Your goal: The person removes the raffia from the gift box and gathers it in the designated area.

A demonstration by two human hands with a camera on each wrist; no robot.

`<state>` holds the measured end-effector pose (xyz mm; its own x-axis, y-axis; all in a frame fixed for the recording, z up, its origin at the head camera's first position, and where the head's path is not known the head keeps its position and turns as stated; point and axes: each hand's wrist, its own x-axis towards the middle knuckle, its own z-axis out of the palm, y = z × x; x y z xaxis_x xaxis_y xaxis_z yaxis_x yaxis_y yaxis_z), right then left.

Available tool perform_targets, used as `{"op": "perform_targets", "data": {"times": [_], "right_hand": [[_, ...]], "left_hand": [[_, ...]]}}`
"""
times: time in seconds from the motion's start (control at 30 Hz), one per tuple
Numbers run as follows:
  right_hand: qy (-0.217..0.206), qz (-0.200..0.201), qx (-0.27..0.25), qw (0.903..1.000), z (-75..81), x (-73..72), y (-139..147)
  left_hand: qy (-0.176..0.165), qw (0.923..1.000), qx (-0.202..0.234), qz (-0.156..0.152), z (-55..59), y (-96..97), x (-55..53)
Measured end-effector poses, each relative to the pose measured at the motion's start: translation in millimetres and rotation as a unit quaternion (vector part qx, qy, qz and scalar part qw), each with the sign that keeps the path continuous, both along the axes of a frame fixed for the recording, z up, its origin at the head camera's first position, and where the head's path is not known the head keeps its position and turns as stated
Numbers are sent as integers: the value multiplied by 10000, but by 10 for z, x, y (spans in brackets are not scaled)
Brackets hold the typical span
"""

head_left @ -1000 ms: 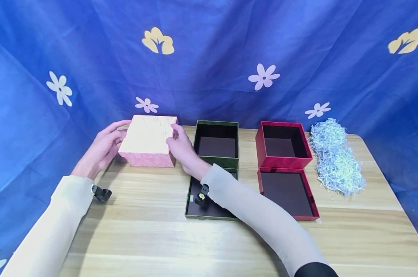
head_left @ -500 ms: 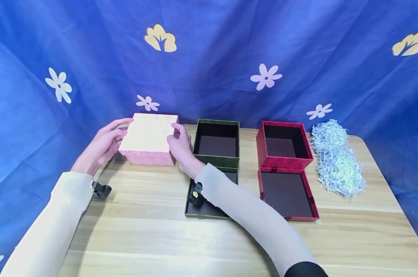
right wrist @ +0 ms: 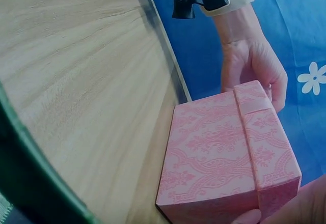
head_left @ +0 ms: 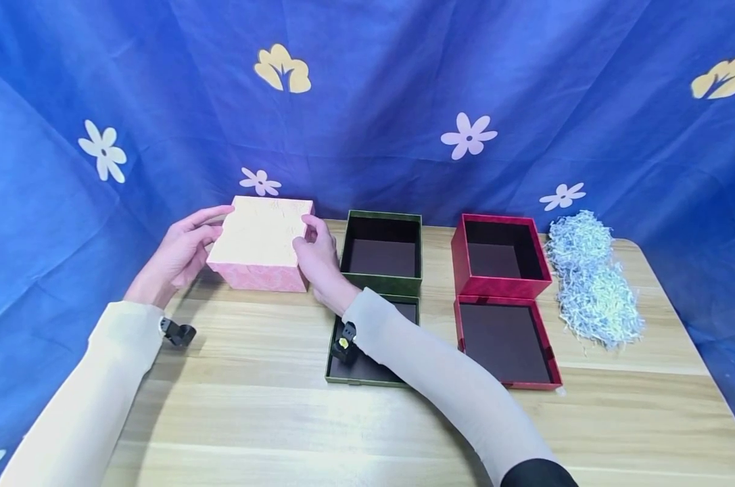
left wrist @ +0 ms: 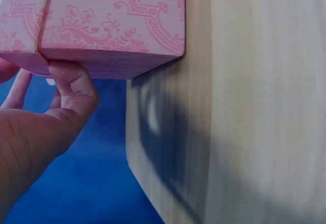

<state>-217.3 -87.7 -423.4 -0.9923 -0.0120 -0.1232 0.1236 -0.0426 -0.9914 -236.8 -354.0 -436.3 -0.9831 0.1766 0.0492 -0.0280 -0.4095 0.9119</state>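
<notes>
A closed pink patterned box (head_left: 259, 242) stands at the far left of the wooden table (head_left: 282, 419). My left hand (head_left: 181, 253) grips its left side, thumb (left wrist: 76, 84) against the lower edge of the lid. My right hand (head_left: 316, 257) grips the right side, fingers curled at the top edge. The right wrist view shows the pink box (right wrist: 224, 152) from its near corner, the left hand (right wrist: 254, 66) behind it and a right fingertip (right wrist: 249, 217) at its base. In the left wrist view the box (left wrist: 112, 25) sits close to the table's left edge.
An open green box (head_left: 382, 251) stands just right of my right hand, its lid (head_left: 343, 381) lying under my right forearm. Further right are an open red box (head_left: 495, 285) and its lid (head_left: 504, 341). Shredded white paper (head_left: 592, 284) is piled at the far right.
The pink box and both hands have shifted very slightly away from me; the grip on its two sides is the same.
</notes>
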Motion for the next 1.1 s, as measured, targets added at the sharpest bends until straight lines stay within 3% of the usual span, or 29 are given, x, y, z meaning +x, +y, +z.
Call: {"op": "perform_targets", "data": {"times": [0.3, 0.43, 0.6, 0.73, 0.83, 0.9, 1.1], "right_hand": [[375, 177, -93, 9991, 95, 64, 44], [600, 242, -225, 9977, 176, 93, 88], [768, 324, -229, 9963, 271, 118, 167], [616, 414, -390, 9965, 333, 99, 239], [370, 586, -726, 9949, 365, 62, 310], [234, 705, -870, 9934, 380, 39, 356], [40, 840, -926, 9921, 401, 46, 423]], "left_hand": [[-79, 9939, -949, 549, 211, 52, 114], [-191, 9952, -642, 719, 339, 83, 160], [-527, 9968, -340, 502, 508, 60, 218], [-912, 9955, 65, 249, 599, 10, 247], [-1067, 9937, 243, 222, 634, -3, 262], [-1055, 9938, 263, 216, 647, -2, 277], [-836, 9951, -277, 457, 739, 27, 359]]}}
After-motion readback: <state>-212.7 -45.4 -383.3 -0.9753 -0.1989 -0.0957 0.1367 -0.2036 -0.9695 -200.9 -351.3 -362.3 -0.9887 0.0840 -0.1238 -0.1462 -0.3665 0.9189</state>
